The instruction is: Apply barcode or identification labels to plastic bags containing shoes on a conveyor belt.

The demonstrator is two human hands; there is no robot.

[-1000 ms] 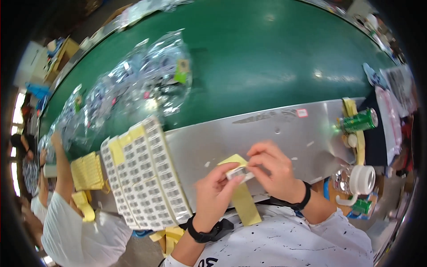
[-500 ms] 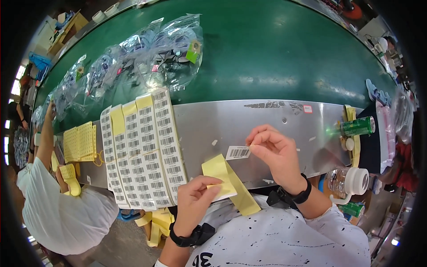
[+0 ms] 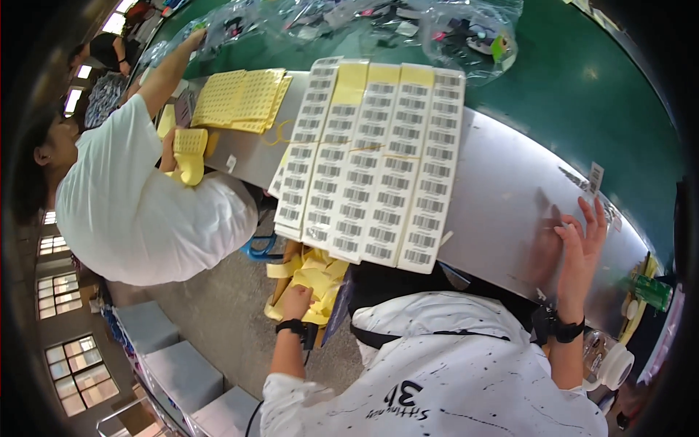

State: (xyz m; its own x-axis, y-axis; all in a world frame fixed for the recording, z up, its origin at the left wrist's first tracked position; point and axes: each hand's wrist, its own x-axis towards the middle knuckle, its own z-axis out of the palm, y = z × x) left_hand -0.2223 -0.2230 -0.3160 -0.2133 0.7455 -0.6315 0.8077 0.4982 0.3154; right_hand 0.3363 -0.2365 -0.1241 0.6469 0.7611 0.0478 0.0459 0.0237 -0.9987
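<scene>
So compared to half a second back, the hands have split up. Back then the left hand was up at the bench holding a yellow backing strip and the right was pinching a single barcode label next to it. Now the left hand (image 3: 295,302) has dropped below the bench edge and is down in the pile of yellow backing strips (image 3: 314,280) in a box on the floor. It's touching the pile, but I can't tell whether the fingers are closed on a strip, since only the back of the hand shows.

The right hand (image 3: 580,244) is up on the steel bench top (image 3: 502,197), fingers spread and flat-ish, nothing pinched between them. The barcode label it held earlier isn't in the fingers any more; a small white label (image 3: 595,177) sits on the bench edge just beyond the fingertips, though I can't swear it's the same one.

The view has also swung left, so the barcode label sheets (image 3: 371,164) now sit dead centre, hanging over the bench's near edge, between the two hands.

Off to the left a co-worker in a white shirt (image 3: 138,204) reaches towards the clear plastic bags (image 3: 408,22) on the green conveyor belt (image 3: 582,87), holding a yellow strip (image 3: 189,149). More yellow sheets (image 3: 240,98) lie beside them.
</scene>
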